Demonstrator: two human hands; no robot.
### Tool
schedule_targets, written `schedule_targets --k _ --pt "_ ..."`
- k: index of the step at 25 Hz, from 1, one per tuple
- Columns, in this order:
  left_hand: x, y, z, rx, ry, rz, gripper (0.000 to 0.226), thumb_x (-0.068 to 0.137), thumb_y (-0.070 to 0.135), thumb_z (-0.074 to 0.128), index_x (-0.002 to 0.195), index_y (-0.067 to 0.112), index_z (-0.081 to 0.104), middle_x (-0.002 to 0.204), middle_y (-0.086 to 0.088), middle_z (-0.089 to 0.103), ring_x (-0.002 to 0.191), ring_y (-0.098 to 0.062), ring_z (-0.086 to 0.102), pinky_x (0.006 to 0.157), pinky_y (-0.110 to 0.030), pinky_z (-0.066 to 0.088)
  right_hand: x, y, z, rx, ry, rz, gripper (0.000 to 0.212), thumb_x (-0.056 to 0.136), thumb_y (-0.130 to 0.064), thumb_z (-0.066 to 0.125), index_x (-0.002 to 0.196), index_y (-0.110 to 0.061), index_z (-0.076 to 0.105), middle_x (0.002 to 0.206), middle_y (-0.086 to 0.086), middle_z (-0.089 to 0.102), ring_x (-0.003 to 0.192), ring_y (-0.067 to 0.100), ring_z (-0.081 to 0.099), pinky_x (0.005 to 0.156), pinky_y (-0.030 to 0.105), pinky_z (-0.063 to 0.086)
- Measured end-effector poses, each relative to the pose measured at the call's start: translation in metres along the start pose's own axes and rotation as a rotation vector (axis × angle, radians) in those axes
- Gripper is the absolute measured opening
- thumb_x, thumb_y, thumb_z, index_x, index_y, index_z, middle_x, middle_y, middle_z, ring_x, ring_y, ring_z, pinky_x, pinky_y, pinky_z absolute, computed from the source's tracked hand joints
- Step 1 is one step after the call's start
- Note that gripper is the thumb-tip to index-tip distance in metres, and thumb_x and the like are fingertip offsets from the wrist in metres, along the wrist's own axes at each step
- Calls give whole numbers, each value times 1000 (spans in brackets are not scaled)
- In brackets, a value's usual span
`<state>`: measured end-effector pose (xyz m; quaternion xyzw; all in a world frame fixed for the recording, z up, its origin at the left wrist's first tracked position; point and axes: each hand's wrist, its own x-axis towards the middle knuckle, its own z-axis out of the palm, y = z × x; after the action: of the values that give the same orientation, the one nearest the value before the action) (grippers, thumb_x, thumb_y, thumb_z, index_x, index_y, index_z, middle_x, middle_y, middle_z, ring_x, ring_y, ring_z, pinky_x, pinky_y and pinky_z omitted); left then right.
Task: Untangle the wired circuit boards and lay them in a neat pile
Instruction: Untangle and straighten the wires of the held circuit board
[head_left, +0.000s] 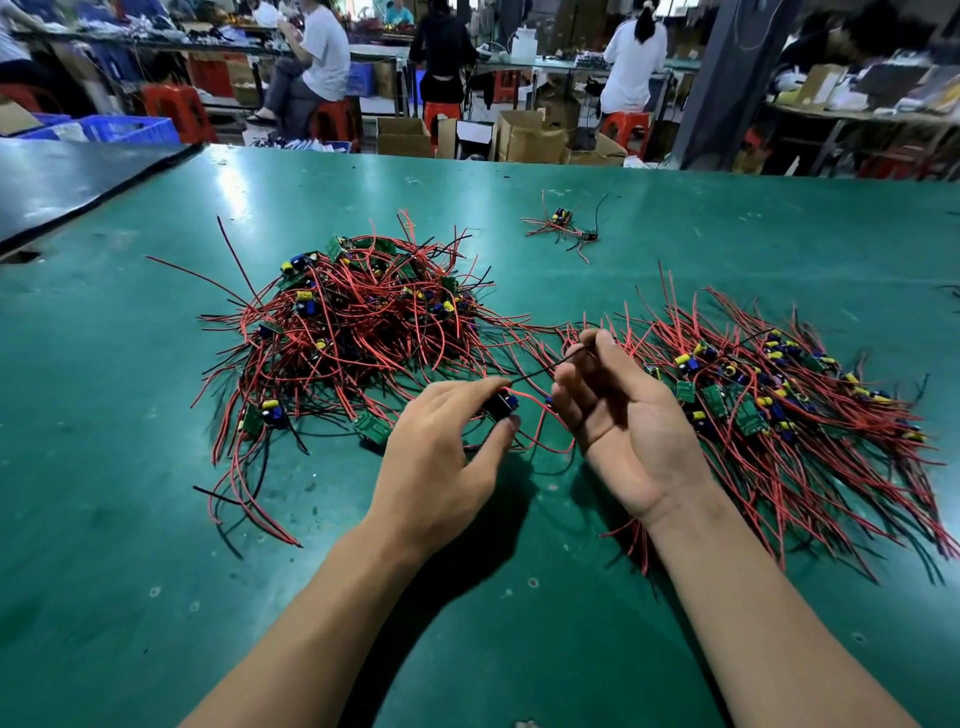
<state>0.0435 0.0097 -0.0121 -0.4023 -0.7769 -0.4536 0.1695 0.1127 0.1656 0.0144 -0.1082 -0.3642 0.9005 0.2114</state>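
Three gatherings of wired boards are counted on one green table (156, 519): one tangled heap (358, 332), one combed-out pile (779, 405) to the right of the heap, and one small cluster (563, 228) beyond the heap, in which two boards can be made out. Boards within the heap and the pile are too overlapped to be counted. In front of the heap, one single board (503, 406) is pinched by one left hand (441, 452) and one black wire (540, 370) by one right hand (618, 415). Three seated persons (322, 57) are counted far behind the heap.
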Motion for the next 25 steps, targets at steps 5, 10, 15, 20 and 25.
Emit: schedule_targets --k 5,10,15,20,25 --pt "4 6 -2 -430 66 -401 14 83 29 78 85 18 70 70 1 67 62 -8 57 63 -26 48 0 15 -1 -459 2 -38 31 78 -32 69 101 -11 69 83 1 74 71 15 70 64 23 58" --pt "17 8 -10 -995 144 -739 21 90 22 66 73 18 56 64 -2 65 54 -17 61 52 -23 48 -1 19 0 -516 -39 -44 29 74 -28 75 97 -11 71 88 7 76 71 15 71 67 26 59" --pt "11 9 -7 -751 114 -613 16 87 24 72 85 14 59 58 0 55 49 -12 46 45 -24 40 -9 26 4 -670 -176 -35 29 81 -37 73 98 -15 80 92 5 77 78 12 70 68 22 55" --pt "0 11 2 -207 157 -234 24 81 25 79 80 18 56 54 9 52 47 -5 42 48 -24 39 -11 28 10 -778 -162 -169 33 89 -49 63 98 -21 79 104 -2 77 97 8 68 87 19 50" --pt "-4 13 6 -141 -16 -166 23 73 27 78 88 20 61 64 7 60 58 -9 55 61 -30 48 -8 25 7 -665 -56 -130 4 87 -20 77 88 -18 80 87 3 77 82 14 70 76 27 56"
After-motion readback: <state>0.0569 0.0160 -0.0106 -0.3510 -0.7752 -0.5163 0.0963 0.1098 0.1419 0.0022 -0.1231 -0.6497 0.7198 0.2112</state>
